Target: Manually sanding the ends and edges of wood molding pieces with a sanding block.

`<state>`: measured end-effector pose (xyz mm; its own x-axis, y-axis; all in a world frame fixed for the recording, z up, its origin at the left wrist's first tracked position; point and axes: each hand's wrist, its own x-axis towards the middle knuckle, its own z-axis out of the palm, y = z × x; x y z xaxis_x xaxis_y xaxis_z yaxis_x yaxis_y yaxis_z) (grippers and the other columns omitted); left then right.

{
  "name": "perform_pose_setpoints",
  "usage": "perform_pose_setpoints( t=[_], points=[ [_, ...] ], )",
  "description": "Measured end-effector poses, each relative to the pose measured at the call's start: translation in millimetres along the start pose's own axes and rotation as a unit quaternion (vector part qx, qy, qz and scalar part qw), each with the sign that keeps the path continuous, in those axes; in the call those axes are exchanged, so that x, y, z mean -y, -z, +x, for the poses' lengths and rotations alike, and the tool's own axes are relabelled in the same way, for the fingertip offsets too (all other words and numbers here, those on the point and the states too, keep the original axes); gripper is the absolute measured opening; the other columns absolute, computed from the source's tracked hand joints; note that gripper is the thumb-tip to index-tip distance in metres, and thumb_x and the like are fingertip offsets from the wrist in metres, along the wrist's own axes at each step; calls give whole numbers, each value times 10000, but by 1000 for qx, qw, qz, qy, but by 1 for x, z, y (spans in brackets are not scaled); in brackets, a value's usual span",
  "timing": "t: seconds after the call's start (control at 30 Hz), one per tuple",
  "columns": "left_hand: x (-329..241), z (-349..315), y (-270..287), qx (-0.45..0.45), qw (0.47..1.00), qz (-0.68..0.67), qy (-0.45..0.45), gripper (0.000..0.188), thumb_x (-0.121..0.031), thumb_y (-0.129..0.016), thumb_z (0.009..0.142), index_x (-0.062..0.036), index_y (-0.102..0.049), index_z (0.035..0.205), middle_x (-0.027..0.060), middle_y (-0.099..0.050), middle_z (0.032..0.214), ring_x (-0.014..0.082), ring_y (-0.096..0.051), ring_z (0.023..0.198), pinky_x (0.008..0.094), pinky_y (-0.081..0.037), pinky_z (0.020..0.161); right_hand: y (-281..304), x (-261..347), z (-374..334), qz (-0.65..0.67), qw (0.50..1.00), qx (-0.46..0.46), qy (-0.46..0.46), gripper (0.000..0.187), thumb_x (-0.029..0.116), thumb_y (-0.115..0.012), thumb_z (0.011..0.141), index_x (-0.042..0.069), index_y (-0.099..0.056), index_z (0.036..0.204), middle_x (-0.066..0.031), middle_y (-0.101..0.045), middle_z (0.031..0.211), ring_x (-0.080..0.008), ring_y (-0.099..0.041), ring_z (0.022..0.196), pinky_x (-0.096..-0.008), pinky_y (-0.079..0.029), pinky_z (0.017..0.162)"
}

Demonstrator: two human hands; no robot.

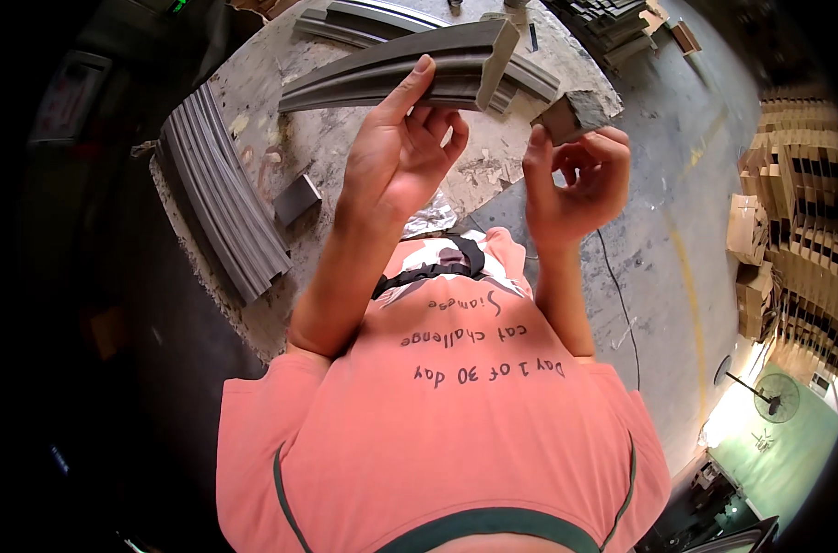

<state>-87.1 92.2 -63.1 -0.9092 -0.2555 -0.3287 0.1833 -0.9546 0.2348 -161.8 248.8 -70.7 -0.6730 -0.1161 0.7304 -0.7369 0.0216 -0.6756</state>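
Note:
My left hand grips a long grey moulding with a stepped profile. The thumb lies on its near face and the other fingers curl below it. Its cut end points right and it is held over the worktable. To the right, my right hand pinches a small grey block with a dark, rough side, perhaps a sanding sponge. The block is close to the moulding's right end but apart from it. A similar grey block lies on the table, left of my left forearm.
Several grey mouldings lie along the table's left edge, and more mouldings lie at the far side. Stacked strips stand beyond the table. Cartons and a fan are at the right. A black cable runs over the floor.

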Motion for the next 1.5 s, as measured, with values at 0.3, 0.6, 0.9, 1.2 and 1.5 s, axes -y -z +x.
perform_pose_setpoints(
  t=[0.3, 0.6, 0.9, 1.2, 1.5],
  points=[
    [5, 1, -4, -53, 998, 16, -5, 98, -206, -742, 900, -148, -694, 963, -8, -723, 876, 111, -647, 749, 309, -496, 765, -17, 10, -2, -8, 995, 48, 85, 371, 35, -871, 667, 43, -620, 940, -58, -637, 906, -60, -538, 538, -205, -421, 435],
    [6, -2, -14, -62, 998, 11, -5, 80, -177, -734, 908, -130, -680, 943, -14, -715, 876, 97, -640, 772, 298, -505, 763, -13, 8, 4, 134, 988, 28, -71, 276, 35, -766, 811, 28, -570, 1006, -65, -620, 954, -96, -577, 750, -209, -423, 597],
    [-2, -25, -39, 14, 1000, 6, 0, 186, -298, -631, 980, -126, -698, 1008, 26, -740, 885, 109, -680, 808, 290, -516, 707, -42, 23, 73, 513, 831, 107, -186, 374, 347, -338, 1061, 122, -510, 1305, -217, -611, 1294, -335, -556, 1253, -483, -387, 1067],
    [-41, -56, -8, 97, 814, 551, -158, 366, -389, -763, 855, -83, -567, 895, 12, -597, 724, 97, -558, 613, 249, -455, 611, -55, 32, 80, 521, 836, 111, -131, 232, 282, -399, 1073, 78, -474, 1155, -174, -697, 1096, -303, -601, 1194, -505, -382, 1068],
    [-49, 17, -64, 331, 595, 636, -364, 857, -267, -909, 674, -112, -438, 1373, 128, -583, 1219, 273, -628, 1018, 384, -492, 888, -33, 33, 64, 516, 834, 97, -169, 396, 333, -338, 1061, 52, -429, 1324, -248, -624, 1239, -373, -515, 1301, -499, -344, 1119]
  ],
)
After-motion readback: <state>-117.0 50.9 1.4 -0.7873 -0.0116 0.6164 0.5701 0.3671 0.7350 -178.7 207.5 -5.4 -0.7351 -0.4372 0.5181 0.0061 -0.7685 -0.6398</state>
